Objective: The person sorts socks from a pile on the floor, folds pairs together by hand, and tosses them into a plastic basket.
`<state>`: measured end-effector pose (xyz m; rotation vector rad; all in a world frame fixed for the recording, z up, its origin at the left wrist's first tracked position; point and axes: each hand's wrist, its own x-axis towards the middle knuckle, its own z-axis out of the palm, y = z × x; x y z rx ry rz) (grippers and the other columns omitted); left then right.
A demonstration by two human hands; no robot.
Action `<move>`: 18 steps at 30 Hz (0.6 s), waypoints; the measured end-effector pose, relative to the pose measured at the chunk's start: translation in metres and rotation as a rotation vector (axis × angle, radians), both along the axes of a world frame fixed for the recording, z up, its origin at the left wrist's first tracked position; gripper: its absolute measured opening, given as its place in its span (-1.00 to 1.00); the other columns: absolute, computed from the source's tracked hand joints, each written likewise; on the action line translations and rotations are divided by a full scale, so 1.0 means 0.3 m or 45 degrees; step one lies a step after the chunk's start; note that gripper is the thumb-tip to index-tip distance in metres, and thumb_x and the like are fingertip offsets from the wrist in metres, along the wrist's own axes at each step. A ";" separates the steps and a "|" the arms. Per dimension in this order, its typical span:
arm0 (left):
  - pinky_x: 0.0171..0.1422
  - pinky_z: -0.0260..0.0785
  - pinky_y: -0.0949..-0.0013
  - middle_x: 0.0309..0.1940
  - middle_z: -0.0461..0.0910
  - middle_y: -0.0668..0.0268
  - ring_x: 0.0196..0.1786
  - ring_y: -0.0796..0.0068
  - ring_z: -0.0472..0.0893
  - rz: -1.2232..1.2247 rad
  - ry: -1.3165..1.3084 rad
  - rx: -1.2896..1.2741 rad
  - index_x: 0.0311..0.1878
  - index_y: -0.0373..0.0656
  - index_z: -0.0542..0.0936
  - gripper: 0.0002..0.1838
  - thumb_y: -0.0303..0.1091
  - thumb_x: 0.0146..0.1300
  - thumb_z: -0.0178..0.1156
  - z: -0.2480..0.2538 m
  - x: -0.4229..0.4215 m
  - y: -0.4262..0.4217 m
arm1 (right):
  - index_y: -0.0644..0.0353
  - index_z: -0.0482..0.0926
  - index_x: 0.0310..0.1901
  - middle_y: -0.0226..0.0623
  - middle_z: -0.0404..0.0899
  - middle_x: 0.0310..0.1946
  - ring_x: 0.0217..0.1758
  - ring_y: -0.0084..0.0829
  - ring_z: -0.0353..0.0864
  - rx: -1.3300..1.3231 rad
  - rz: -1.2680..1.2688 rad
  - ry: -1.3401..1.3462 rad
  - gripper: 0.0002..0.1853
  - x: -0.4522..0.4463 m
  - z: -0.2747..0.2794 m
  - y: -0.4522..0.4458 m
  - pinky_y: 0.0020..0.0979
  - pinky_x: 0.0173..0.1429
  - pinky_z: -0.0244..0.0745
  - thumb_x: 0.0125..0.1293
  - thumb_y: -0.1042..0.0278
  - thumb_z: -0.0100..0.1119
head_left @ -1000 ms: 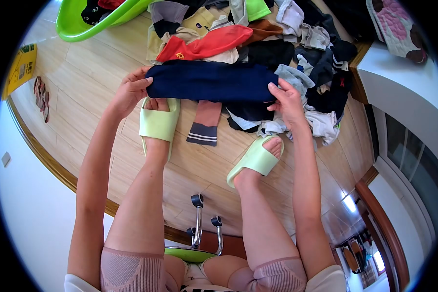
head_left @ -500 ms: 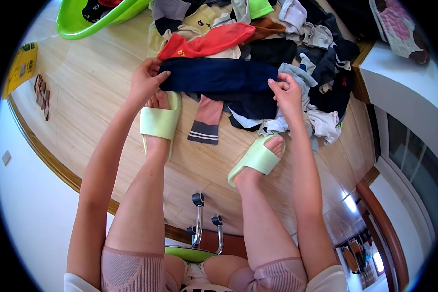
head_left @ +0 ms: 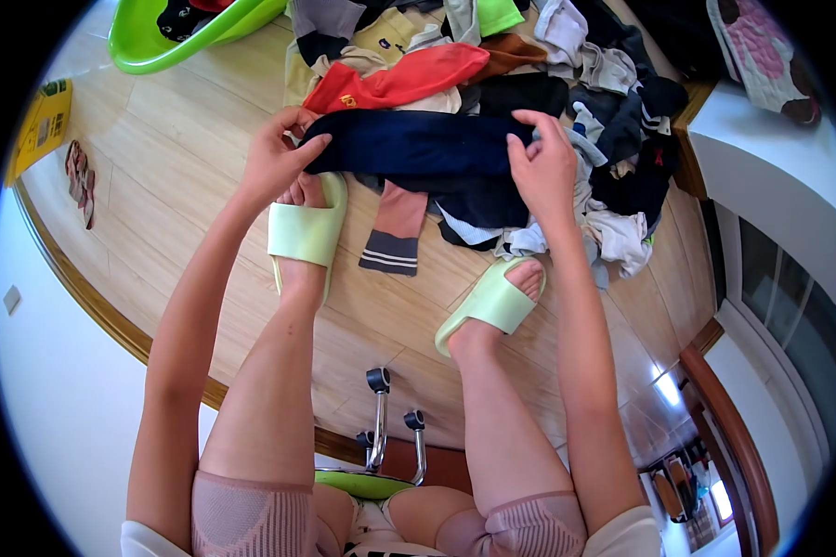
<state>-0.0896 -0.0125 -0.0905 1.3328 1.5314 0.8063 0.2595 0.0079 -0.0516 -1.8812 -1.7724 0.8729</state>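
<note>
A long dark navy sock [head_left: 418,144] is stretched sideways in front of me, above a sock pile. My left hand [head_left: 283,153] is closed on its left end, thumb in front and fingers behind. At the other end, my right hand [head_left: 543,162] has its thumb on the cloth and its forefinger at the top edge; the remaining fingers are partly hidden. Just beyond the navy sock is a red sock [head_left: 399,79]. A pink and grey sock [head_left: 395,227] pokes out below it, on the floor between my feet.
Mixed socks [head_left: 613,70] spread across the wooden floor [head_left: 186,130]. A green basin [head_left: 144,60] with dark and red items stands at upper left, near a yellow box [head_left: 46,125]. My feet wear pale green slippers [head_left: 302,232]. Chair casters [head_left: 378,379] show below.
My right hand has shifted upward along the sock's right end, its thumb and forefinger now farther apart. My left hand has barely moved, and the cloth stays stretched between the hands.
</note>
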 end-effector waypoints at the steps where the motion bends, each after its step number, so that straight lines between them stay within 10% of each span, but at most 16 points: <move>1: -0.37 0.19 0.61 -0.42 0.50 0.50 -0.46 0.77 0.31 -0.025 -0.031 -0.015 -0.27 -0.21 0.58 -0.83 -0.49 0.17 0.41 0.016 -0.009 0.000 | 0.15 0.60 0.02 -0.21 0.62 -0.11 -0.24 -0.22 0.67 0.064 0.101 -0.021 -0.63 0.001 -0.026 0.013 -0.29 -0.10 0.55 0.13 0.45 0.36; 10: -0.43 0.42 0.62 -0.05 0.69 0.20 -0.40 0.75 0.58 -0.010 -0.086 0.191 -0.12 -0.33 0.53 -0.76 -0.82 0.23 0.03 0.273 -0.034 -0.005 | 0.10 0.57 -0.21 -0.34 0.57 -0.22 -0.11 -0.18 0.63 -0.207 0.316 -0.293 -0.69 -0.014 0.020 0.077 -0.16 -0.12 0.53 -0.03 0.49 0.42; 14: -0.28 0.55 0.58 0.11 0.61 0.16 -0.32 0.62 0.66 0.100 -0.150 0.195 -0.11 -0.32 0.52 -0.75 -0.82 0.24 0.01 0.248 -0.061 -0.034 | 0.09 0.50 -0.31 -0.34 0.47 -0.29 -0.15 -0.18 0.56 0.460 0.277 -0.201 -0.65 -0.017 0.078 -0.022 -0.20 -0.15 0.50 -0.16 0.61 0.38; 18: -0.08 0.58 0.50 0.20 0.55 0.18 -0.12 0.52 0.67 0.214 -0.265 -0.064 -0.11 -0.31 0.53 -0.78 -0.79 0.28 0.03 0.072 -0.091 -0.060 | 0.12 0.55 -0.27 -0.31 0.49 -0.22 -0.09 -0.18 0.55 0.288 0.449 -0.170 -0.70 -0.019 0.006 -0.162 -0.23 -0.06 0.52 -0.09 0.63 0.31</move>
